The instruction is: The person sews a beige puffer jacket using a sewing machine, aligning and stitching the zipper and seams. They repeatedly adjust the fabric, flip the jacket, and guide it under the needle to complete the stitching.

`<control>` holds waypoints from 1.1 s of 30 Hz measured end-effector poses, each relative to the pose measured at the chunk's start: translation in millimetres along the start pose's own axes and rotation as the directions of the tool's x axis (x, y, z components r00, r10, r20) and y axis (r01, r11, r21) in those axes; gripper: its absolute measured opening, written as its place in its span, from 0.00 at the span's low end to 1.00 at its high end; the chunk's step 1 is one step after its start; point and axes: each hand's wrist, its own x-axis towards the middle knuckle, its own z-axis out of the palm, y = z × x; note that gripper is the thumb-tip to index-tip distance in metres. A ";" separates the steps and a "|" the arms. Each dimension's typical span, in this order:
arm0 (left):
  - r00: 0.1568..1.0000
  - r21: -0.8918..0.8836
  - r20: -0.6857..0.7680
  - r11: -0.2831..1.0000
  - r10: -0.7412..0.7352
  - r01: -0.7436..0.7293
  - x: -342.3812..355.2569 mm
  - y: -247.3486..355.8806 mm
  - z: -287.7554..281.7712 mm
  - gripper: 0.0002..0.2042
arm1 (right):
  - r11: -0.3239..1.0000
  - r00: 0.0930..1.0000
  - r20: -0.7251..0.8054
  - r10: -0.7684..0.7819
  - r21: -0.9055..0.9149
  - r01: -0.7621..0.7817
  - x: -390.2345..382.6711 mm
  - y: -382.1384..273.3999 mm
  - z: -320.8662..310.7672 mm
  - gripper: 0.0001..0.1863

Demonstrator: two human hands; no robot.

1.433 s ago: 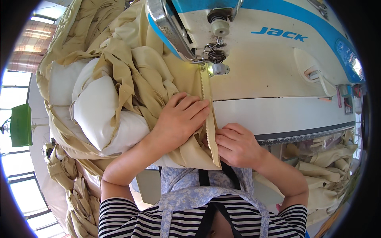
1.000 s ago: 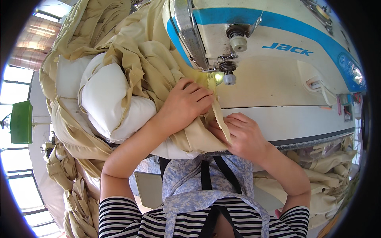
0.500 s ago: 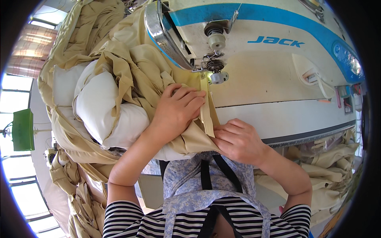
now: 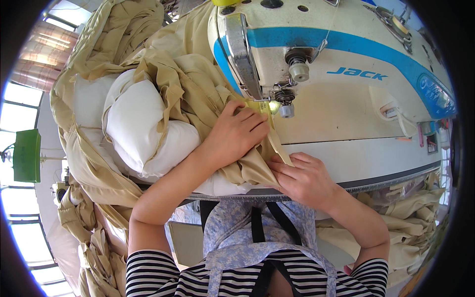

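Observation:
A beige zipper tape [image 4: 278, 144] runs from under the lit presser area of a white and blue sewing machine [image 4: 341, 106] down to my right hand. My left hand [image 4: 236, 134] lies on the beige fabric [image 4: 255, 166] just left of the tape, its fingers spread and pressing down close to the needle area. Nearer to me, my right hand [image 4: 308, 182] pinches the tape's lower end together with the fabric edge. The needle itself is hidden behind the machine head. White padded filling [image 4: 136, 126] bulges out of the beige cloth beside my left forearm.
More beige cloth [image 4: 126, 29] is heaped at the back left. Other beige pieces [image 4: 396, 218] hang below the table on the right. A measuring strip [image 4: 371, 185] runs along the table's front edge. A green box-shaped object [image 4: 27, 156] stands at far left.
The view has shifted, so the machine sits lower and farther right. Less zipper tape shows between needle area and right hand. Both hands have come slightly closer to the needle.

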 end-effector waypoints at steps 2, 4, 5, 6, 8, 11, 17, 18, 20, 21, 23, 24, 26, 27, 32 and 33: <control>1.000 -0.017 -0.004 0.999 0.030 -0.030 2.2 -11.9 3.2 0.14 | 1.000 1.000 -0.008 0.018 -0.002 -0.018 6.1 2.8 4.2 0.14; 0.995 -0.046 -0.057 0.996 0.080 -0.082 3.7 -20.3 1.0 0.14 | 1.000 0.999 -0.041 0.024 0.004 -0.024 10.0 4.8 8.1 0.13; 0.995 -0.052 -0.027 0.994 0.095 -0.096 4.3 -23.0 -4.0 0.14 | 1.000 0.998 -0.059 0.026 0.010 -0.026 10.9 5.3 9.3 0.13; 0.995 -0.026 -0.090 0.999 0.037 -0.039 4.4 -24.3 -12.4 0.11 | 0.999 0.997 -0.062 0.039 0.027 -0.037 10.9 5.5 10.0 0.13; 0.990 0.041 -0.123 0.997 -0.064 0.069 2.5 -19.4 -37.3 0.08 | 0.999 0.998 -0.048 0.037 0.015 -0.037 9.2 5.7 9.7 0.13; 0.982 0.213 0.138 0.972 -0.130 0.098 -6.0 8.7 -85.5 0.11 | 0.997 0.997 -0.057 0.049 0.067 -0.045 3.8 4.9 9.0 0.12; 0.858 -0.087 0.473 0.958 -0.200 0.272 -38.4 132.1 -120.8 0.11 | 0.955 0.980 0.099 -0.171 0.263 0.140 -10.0 -3.4 11.9 0.11; 0.797 -0.025 0.536 0.939 -0.277 0.342 -35.1 139.8 -114.7 0.10 | 0.954 0.979 0.093 -0.180 0.259 0.151 -11.2 -5.3 12.8 0.11; 0.931 -0.107 0.209 0.939 -0.299 0.326 -21.5 141.4 -91.2 0.12 | 0.958 0.985 0.047 -0.165 0.244 0.149 -12.9 -9.0 13.3 0.10; 0.945 -0.165 0.098 0.932 -0.311 0.324 -12.4 136.3 -74.8 0.16 | 0.963 0.990 0.007 -0.143 0.233 0.137 -12.6 -10.8 13.7 0.10; 0.944 -0.111 0.035 0.937 -0.329 0.330 -2.0 110.4 -49.2 0.20 | 0.976 0.989 0.010 -0.147 0.165 0.143 -12.5 -13.1 11.8 0.11; 0.947 -0.015 0.053 0.948 -0.318 0.319 -2.7 93.2 -42.5 0.21 | 0.981 0.985 0.050 -0.165 0.111 0.159 -12.5 -14.5 10.0 0.11; 0.925 -0.195 0.093 0.904 -0.369 0.380 -15.2 51.2 -43.5 0.21 | 0.983 0.985 0.030 -0.171 0.070 0.168 -11.2 -17.5 7.0 0.12; 0.956 -0.213 0.068 0.932 -0.286 0.293 -23.5 35.6 -46.4 0.20 | 0.985 0.987 0.060 -0.146 0.101 0.140 -9.8 -19.9 7.2 0.12; 0.988 -0.064 0.051 0.987 -0.143 0.146 -36.7 24.5 -40.4 0.19 | 0.987 0.999 0.010 0.034 0.160 -0.035 -7.0 -29.6 16.8 0.11; 0.987 -0.081 0.055 0.984 -0.153 0.157 -32.9 32.5 -34.3 0.19 | 0.992 1.000 -0.026 -0.006 0.126 0.010 -8.2 -29.8 18.1 0.11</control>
